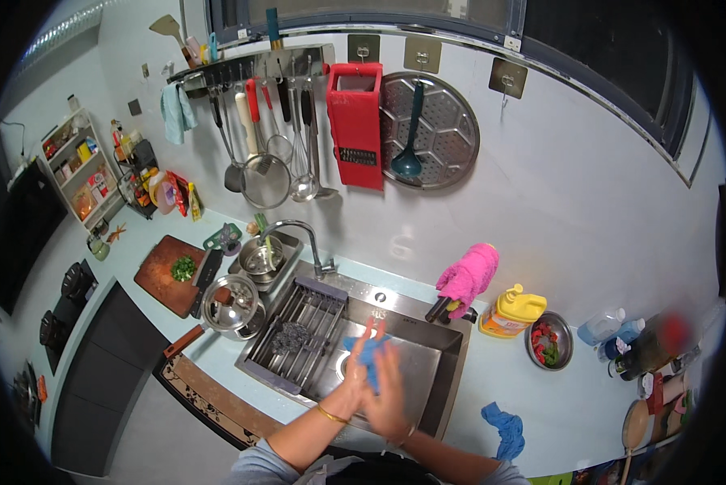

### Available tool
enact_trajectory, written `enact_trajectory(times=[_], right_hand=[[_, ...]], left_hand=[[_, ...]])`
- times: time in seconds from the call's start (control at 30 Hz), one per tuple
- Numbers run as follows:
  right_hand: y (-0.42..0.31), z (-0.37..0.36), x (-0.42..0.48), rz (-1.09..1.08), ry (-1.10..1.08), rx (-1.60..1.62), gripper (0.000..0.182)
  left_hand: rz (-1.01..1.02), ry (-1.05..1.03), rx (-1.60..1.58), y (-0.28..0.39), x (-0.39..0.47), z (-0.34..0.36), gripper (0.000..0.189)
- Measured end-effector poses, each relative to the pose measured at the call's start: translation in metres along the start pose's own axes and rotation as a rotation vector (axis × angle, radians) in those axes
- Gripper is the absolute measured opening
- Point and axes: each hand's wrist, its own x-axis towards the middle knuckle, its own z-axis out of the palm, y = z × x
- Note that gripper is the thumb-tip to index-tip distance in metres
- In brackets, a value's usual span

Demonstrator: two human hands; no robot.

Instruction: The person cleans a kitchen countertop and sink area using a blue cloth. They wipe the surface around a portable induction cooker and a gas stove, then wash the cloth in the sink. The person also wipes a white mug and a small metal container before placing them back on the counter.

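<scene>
Over the stainless steel sink (420, 357), my left hand (363, 364) and my right hand (388, 388) are close together, with a blue cloth (372, 357) between them. The right hand is blurred, its fingers against the cloth. A gold bracelet (331, 416) circles my left wrist. Left of the hands, a rack (287, 385) in the sink holds a metal scouring pad (291, 337). The chrome faucet (305, 227) rises behind the rack. Another blue cloth (504, 427) lies crumpled on the counter to the right.
A lidded saucepan (232, 309) stands left of the sink, near a cutting board (163, 273) with chopped greens and a knife (207, 276). A pink cloth (470, 273), a yellow pump bottle (511, 315) and a metal bowl of peppers (549, 342) are to the right. Utensils hang from a wall rack (254, 63).
</scene>
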Motion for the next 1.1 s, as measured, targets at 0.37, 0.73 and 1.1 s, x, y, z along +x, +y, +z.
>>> enact_trajectory(times=[0.37,0.73,1.1], right_hand=[[-0.026,-0.014,0.010,0.002,-0.124,-0.183,0.056],[-0.020,-0.011,0.019,0.090,-0.037,0.185,0.068],[-0.012,0.000,0.034,0.015,0.075,0.151,0.050]], left_hand=[[0.043,-0.011,0.264,0.007,0.000,-0.001,0.048],[0.024,0.113,0.229,0.004,-0.008,0.027,0.048],[-0.027,-0.299,0.070,0.003,-0.004,-0.007,0.050]])
